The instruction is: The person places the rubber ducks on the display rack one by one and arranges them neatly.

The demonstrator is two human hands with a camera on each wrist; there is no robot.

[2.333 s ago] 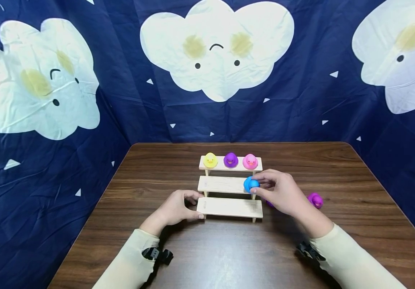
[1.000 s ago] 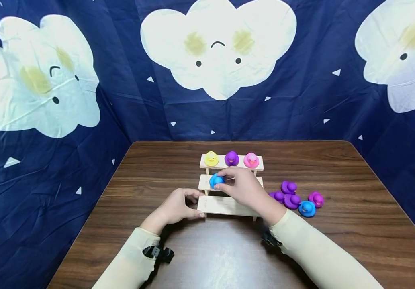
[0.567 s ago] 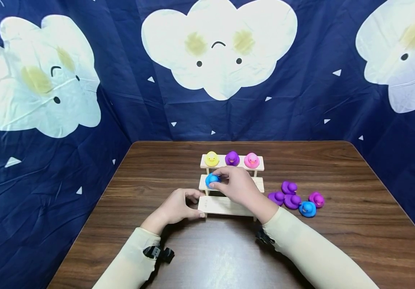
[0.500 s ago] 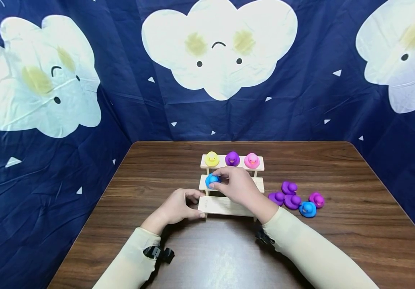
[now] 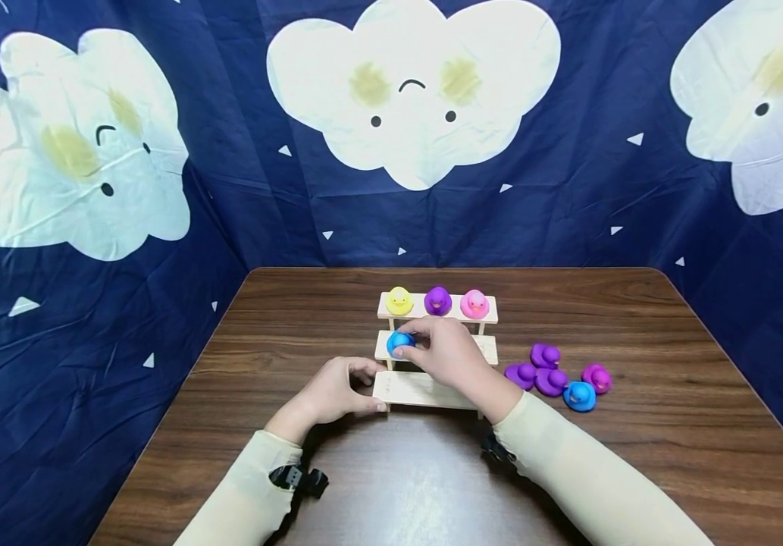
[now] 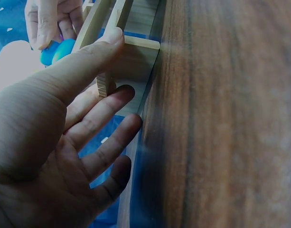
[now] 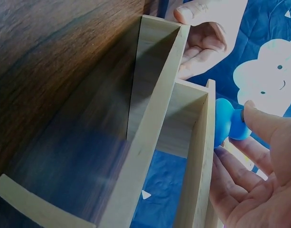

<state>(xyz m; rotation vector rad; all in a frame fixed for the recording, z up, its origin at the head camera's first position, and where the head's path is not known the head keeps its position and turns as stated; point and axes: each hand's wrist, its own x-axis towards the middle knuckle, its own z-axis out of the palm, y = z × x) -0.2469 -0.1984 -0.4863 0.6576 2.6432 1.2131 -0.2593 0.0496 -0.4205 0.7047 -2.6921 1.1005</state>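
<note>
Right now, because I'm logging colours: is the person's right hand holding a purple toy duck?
No, the right hand pinches a blue toy duck at the left end of the pale wooden middle shelf.

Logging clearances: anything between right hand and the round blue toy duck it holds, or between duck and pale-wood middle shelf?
Nothing visible. The right hand pinches the blue duck directly; in the right wrist view the duck appears to touch the middle shelf, no object between.
</note>
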